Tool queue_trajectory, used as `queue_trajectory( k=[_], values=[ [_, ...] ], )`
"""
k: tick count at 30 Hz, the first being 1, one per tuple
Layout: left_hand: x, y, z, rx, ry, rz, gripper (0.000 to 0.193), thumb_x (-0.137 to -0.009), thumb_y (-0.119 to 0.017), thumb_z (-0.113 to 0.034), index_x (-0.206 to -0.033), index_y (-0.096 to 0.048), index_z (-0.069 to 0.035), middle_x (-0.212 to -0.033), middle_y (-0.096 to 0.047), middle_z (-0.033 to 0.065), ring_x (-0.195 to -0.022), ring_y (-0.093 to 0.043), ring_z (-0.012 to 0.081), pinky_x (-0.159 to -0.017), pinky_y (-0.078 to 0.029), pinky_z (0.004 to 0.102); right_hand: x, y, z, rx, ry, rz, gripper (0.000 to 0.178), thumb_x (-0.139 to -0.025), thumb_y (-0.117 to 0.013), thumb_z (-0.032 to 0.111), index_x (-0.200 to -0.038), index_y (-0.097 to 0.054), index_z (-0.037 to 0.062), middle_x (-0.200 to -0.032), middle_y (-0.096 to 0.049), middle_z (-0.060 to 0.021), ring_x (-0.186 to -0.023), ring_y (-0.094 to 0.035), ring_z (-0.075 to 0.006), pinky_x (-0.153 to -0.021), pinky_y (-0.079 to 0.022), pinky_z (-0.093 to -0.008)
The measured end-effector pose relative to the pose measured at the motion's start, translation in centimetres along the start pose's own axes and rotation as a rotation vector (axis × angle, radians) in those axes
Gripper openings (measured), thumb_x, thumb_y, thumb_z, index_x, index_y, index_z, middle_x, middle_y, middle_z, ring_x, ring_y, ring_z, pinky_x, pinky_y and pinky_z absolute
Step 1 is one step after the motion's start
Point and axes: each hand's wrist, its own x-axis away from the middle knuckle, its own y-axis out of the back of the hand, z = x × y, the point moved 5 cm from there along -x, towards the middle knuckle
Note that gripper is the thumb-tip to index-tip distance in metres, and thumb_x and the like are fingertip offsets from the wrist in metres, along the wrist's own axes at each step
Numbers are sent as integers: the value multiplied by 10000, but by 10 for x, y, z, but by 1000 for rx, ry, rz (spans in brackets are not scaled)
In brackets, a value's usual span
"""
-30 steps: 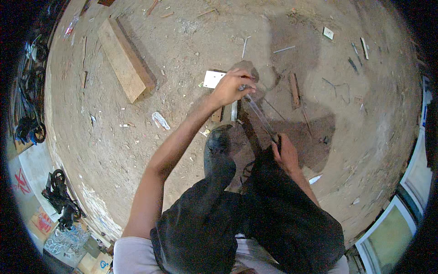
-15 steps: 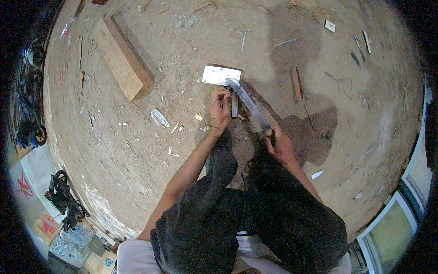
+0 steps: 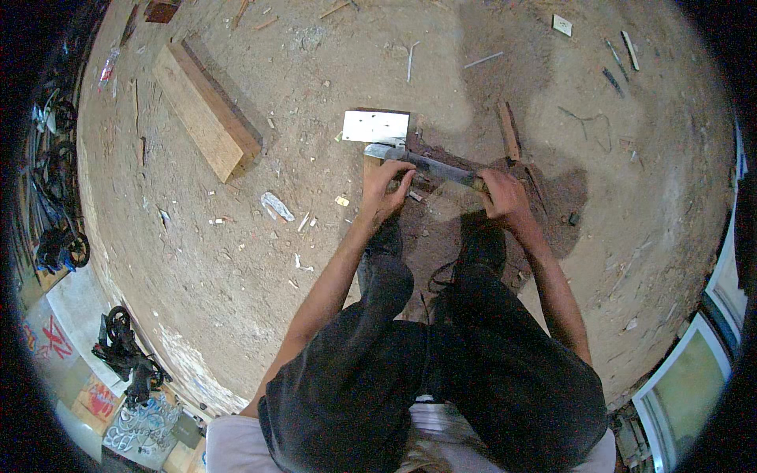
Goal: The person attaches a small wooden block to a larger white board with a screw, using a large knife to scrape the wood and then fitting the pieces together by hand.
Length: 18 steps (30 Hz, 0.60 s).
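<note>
A long metal blade with a curved, broadened tip, like a machete [image 3: 445, 171], lies nearly level across the view in front of me. My right hand [image 3: 505, 195] is closed round its handle at the right end. Close below the blade, my left hand [image 3: 386, 191] has thumb and forefinger brought together in a pinch; anything between them is too small to make out. Under the blade's tip a piece of wood [image 3: 371, 163] partly shows. Just beyond the tip sits a white rectangular plate with small dark holes [image 3: 376, 126].
A thick wooden beam [image 3: 201, 114] lies on the dirt floor at the far left. A narrow brown wood strip [image 3: 509, 132] is right of the blade. Scraps and a crumpled plastic piece [image 3: 277, 206] litter the ground. A framed panel [image 3: 684, 394] stands at the right edge.
My right hand has moved up and right, swinging the blade from a steep slant to nearly level. My left hand has turned and lowered slightly; its fingers now point right.
</note>
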Motion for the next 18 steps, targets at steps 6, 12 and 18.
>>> queue_trajectory(
  k=[6, 12, 18],
  values=[
    [14, 0, 9, 63, 177, -49, 206, -822, -717, -96, -1004, -639, -43, -965, -668, 112, -867, -666, 267, -751, -532, 327, -15, -2, -2, 12, 45, -18, 424, -769, -618, 88, -1177, -506, 61, -1028, -604, -195, -964, -577, -391, -798, -450, -481],
    [13, 1, 9, 6, 248, -44, 252, -806, -743, -116, -1044, -663, -89, -977, -681, 89, -889, -667, 231, -787, -535, 320, -20, -12, -10, -23, 158, -106, 454, -778, -622, 97, -1216, -503, 75, -1076, -602, -192, -1020, -564, -397, -892, -429, -471],
    [3, -5, -1, -134, 38, 3, 318, -830, -679, -57, -1139, -609, -83, -964, -641, 114, -850, -630, 293, -708, -513, 358, -28, -3, -3, 96, 100, 8, 422, -862, -581, 216, -1245, -512, 53, -1163, -614, -190, -1066, -579, -376, -961, -425, -502]
  ],
)
